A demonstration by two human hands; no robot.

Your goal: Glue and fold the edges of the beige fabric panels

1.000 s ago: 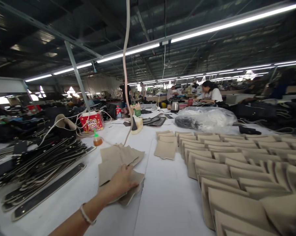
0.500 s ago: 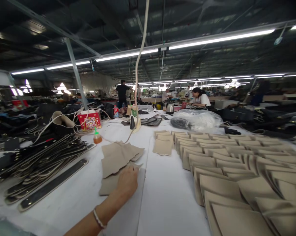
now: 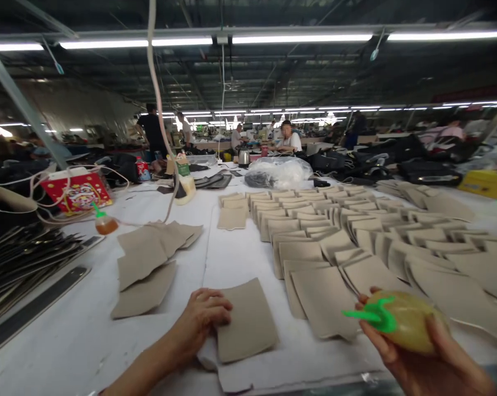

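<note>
Left hand pressing a tan panel; right hand grasping a bottle.
The panel runs lengthwise away from the person, just right of the left fingers; the bottle's green nozzle points left.

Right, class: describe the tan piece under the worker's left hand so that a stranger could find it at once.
Start at the long white table and come to its near edge, left of the overlapping rows of tan pieces. There the left hand rests on the edge of a single tan piece. Unlike its neighbours, it lies alone and flat, overlapping nothing.
</note>
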